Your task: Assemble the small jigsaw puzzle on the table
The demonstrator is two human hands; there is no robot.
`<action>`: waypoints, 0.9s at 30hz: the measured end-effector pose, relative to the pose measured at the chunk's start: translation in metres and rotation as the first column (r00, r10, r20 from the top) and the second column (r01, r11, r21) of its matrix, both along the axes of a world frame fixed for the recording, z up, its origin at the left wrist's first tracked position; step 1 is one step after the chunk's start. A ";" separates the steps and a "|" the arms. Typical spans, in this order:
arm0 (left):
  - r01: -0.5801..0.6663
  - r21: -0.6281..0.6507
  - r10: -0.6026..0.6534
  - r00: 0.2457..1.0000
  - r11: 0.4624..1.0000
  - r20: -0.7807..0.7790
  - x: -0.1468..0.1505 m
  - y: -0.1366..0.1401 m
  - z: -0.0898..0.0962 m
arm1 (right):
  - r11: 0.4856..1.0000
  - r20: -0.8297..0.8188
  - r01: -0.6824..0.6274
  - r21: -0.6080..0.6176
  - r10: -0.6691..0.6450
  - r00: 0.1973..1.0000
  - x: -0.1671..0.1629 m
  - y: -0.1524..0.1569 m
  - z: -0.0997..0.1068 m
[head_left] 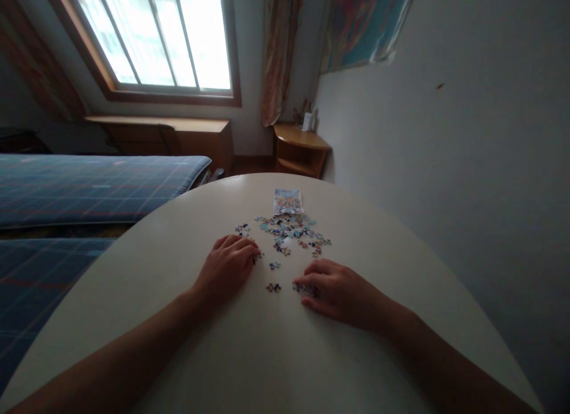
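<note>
On the white round table (276, 354), my left hand (229, 259) rests with its fingers curled together, and a few jigsaw puzzle pieces (257, 258) peek out at its fingertips. My right hand (338, 289) has its thumb and fingers closed around a small joined cluster of puzzle pieces (305, 288), partly hidden by the fingers. Between the hands lie a pair of joined pieces (273, 287) and another small bit of puzzle (275, 265). Beyond them spreads a loose pile of pieces (291, 227). More pieces (243, 228) lie just past my left hand.
A small printed picture sheet (288, 201) lies behind the pile. Left of the table is a bed with a blue plaid mattress (98, 185). A wooden corner shelf (303, 138) and a desk (196, 125) stand under the window side; a wall (467, 164) runs along the right.
</note>
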State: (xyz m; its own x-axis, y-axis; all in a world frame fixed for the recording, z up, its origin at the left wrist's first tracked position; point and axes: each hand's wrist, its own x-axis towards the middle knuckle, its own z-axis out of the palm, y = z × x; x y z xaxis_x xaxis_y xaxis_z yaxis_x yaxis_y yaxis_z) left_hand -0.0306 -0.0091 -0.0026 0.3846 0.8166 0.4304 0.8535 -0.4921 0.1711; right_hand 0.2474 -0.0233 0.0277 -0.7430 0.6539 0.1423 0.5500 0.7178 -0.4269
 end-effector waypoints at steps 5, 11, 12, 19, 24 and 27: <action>-0.013 -0.014 0.013 1.000 1.000 0.017 0.003 -0.002 0.004 | 0.998 0.050 0.006 -0.058 -0.003 0.999 0.008 -0.001 0.014; -0.039 -0.101 0.048 0.995 0.994 0.090 0.006 0.001 -0.001 | 0.998 0.076 0.016 -0.056 -0.012 0.997 0.007 -0.002 0.013; -0.043 -0.124 0.058 0.992 0.991 0.114 0.005 0.003 -0.003 | 0.999 0.076 0.018 -0.047 -0.014 0.997 0.006 -0.002 0.012; 0.048 -0.192 0.004 0.966 0.980 0.258 0.005 0.010 -0.010 | 1.000 0.049 -0.018 -0.015 0.019 0.999 0.004 -0.002 0.007; 0.135 -0.179 -0.071 0.943 0.975 0.326 0.005 0.008 -0.012 | 0.999 0.049 -0.040 -0.010 0.040 0.998 0.004 -0.002 0.007; 0.178 -0.126 -0.123 0.926 0.976 0.357 0.005 0.006 -0.012 | 0.999 0.016 -0.017 0.034 0.017 1.000 0.002 -0.001 0.002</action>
State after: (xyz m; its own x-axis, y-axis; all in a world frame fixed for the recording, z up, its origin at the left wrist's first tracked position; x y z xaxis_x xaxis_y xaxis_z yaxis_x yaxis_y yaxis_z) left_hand -0.0259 -0.0028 -0.0149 0.3586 0.8272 0.4325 0.6457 -0.5545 0.5250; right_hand 0.2491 -0.0248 0.0299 -0.7564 0.6360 0.1528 0.5437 0.7412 -0.3938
